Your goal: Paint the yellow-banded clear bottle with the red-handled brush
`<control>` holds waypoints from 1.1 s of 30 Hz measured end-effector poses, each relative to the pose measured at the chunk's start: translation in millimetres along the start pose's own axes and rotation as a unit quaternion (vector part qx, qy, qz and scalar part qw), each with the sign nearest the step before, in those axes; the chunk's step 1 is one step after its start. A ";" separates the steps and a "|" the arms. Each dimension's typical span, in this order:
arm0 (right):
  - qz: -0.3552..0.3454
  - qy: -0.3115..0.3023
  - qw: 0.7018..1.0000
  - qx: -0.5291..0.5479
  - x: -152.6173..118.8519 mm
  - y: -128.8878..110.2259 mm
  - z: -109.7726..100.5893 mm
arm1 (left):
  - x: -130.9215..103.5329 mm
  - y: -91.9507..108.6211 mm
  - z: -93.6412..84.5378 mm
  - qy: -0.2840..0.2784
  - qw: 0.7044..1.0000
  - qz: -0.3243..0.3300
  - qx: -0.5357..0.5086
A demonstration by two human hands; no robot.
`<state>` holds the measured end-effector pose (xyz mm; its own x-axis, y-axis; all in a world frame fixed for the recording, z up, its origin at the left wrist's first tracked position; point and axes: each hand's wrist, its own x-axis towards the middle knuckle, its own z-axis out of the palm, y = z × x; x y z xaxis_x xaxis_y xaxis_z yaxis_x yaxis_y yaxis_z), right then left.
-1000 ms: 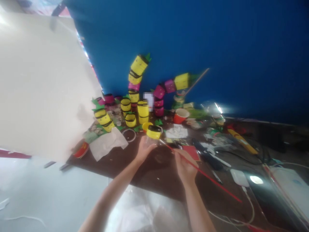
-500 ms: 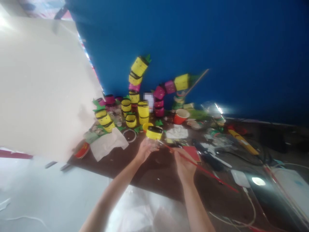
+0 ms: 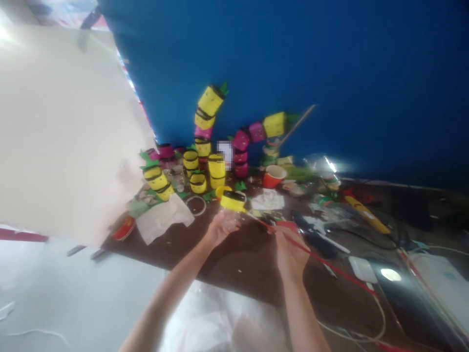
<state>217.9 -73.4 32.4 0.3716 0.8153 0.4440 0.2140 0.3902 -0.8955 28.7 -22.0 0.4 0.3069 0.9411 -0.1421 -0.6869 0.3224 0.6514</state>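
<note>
My left hand (image 3: 222,230) is closed around the clear lower part of a plastic cup (image 3: 233,201), whose upper band is painted yellow and whose top looks black. My right hand (image 3: 291,249) pinches a long, thin red-handled paintbrush (image 3: 318,256). The brush's pale front end lies close to the cup's right side; whether the tip touches it I cannot tell. Just behind the cup is a round yellow lid or dish (image 3: 223,190). Several yellow cups with black bands, among them a short one (image 3: 198,183) and a taller one (image 3: 217,172), stand farther back.
A curved yellow chain of cups (image 3: 210,100) and a magenta one (image 3: 242,140) rise before the blue wall (image 3: 293,54). A red paper cup (image 3: 274,177), white paper (image 3: 161,220), crumpled tissue (image 3: 269,199), a yellow cutter (image 3: 367,215) and a white charger (image 3: 362,269) lie around the brown table (image 3: 234,276).
My right hand has moved a little to the right with the paintbrush, drawing its tip to the cup's right edge. My left hand still holds the cup in nearly the same place.
</note>
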 end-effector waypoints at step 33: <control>0.085 -0.083 0.989 0.085 -2.2 6.9 26.8 | -1.4 16.4 -11.3 -0.005 0.985 -0.136 -0.102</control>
<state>194.3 -61.0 24.5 0.2324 0.9288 0.2888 0.0013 0.2966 -0.9550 9.6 -16.9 2.9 0.5036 0.8166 -0.2820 -0.6962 0.5769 0.4273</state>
